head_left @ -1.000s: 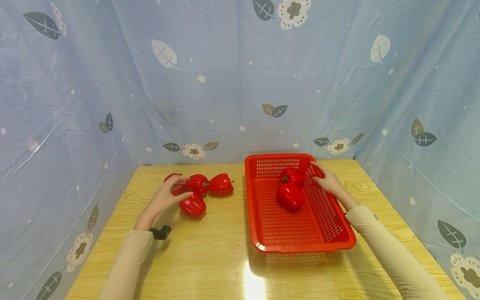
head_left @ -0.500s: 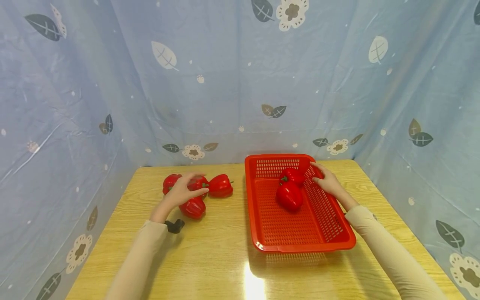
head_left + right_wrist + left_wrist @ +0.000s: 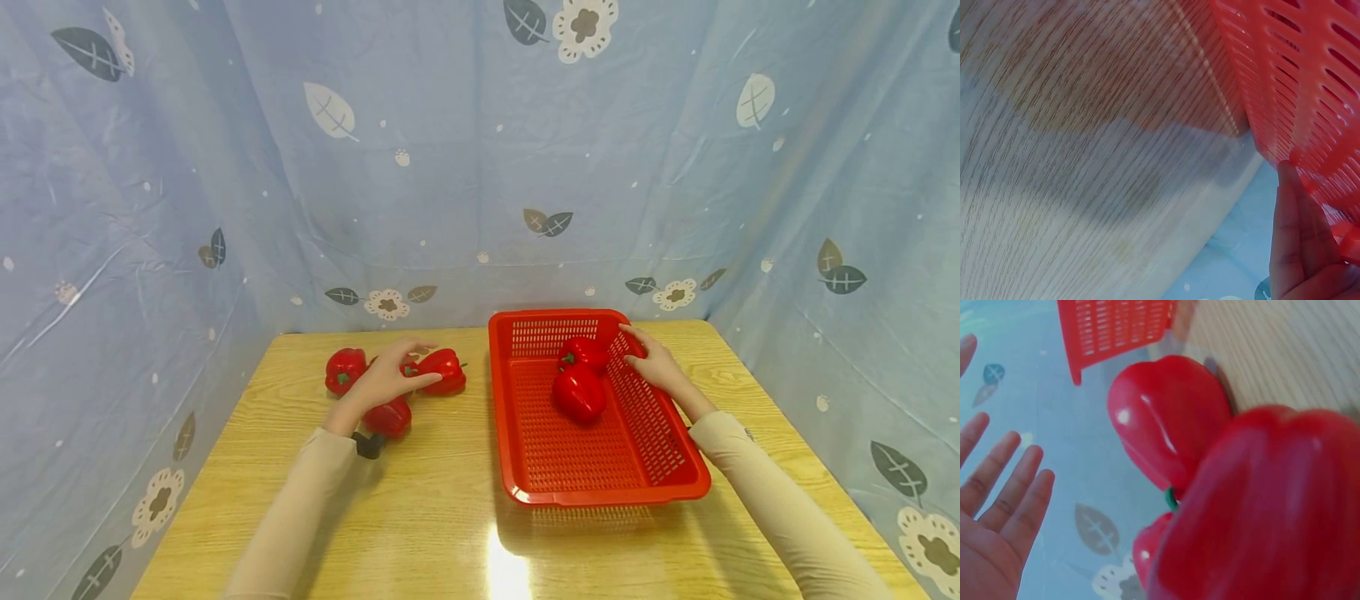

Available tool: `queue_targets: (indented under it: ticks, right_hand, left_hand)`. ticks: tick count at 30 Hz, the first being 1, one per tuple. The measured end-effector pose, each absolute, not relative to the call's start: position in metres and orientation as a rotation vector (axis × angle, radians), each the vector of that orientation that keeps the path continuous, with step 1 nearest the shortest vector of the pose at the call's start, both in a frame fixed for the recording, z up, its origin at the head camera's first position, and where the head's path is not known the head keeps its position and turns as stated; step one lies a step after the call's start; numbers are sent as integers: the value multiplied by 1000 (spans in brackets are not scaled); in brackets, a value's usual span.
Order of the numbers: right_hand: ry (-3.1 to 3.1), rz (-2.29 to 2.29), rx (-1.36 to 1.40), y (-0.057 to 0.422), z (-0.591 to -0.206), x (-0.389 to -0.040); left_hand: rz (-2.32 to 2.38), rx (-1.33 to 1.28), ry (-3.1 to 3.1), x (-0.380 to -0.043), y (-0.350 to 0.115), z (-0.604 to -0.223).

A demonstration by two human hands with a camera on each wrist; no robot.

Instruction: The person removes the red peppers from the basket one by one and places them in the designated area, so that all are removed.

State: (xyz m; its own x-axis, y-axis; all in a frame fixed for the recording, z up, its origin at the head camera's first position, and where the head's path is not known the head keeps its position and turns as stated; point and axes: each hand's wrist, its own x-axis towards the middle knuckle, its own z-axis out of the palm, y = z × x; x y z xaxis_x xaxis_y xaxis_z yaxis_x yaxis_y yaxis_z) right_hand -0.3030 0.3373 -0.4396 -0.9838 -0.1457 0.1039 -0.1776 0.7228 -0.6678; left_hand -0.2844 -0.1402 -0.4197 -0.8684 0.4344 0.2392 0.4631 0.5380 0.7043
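My left hand (image 3: 386,379) hovers over several red bell peppers on the left of the table, fingers spread and holding nothing. One bell pepper (image 3: 442,372) lies just beyond its fingertips, another bell pepper (image 3: 345,372) to its left, and a third bell pepper (image 3: 390,418) under the wrist; one more is mostly hidden behind the hand. The left wrist view shows a large bell pepper (image 3: 1266,512) close by, apart from the open palm. My right hand (image 3: 654,364) grips the right rim of a red plastic basket (image 3: 501,417), fingers (image 3: 1288,231) along its outer wall, thumb inside.
Two bell peppers, one nearer (image 3: 580,394) and one behind (image 3: 585,353), lie in the basket. The wooden table (image 3: 420,517) ends at a blue patterned curtain (image 3: 450,167) at the back and sides. A black device sits at the left wrist.
My left hand has moved to the right and slightly away across the bell peppers, uncovering the leftmost one. The right hand and the basket have stayed in place.
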Motion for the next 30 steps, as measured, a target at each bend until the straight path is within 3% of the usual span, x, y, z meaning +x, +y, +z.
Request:
queue_targets:
  ticks: [30]
  right_hand:
    - [-2893,1081,276,336,-439,-305]
  left_hand:
    - [-1199,-1135,-2662,-308,-72,-398]
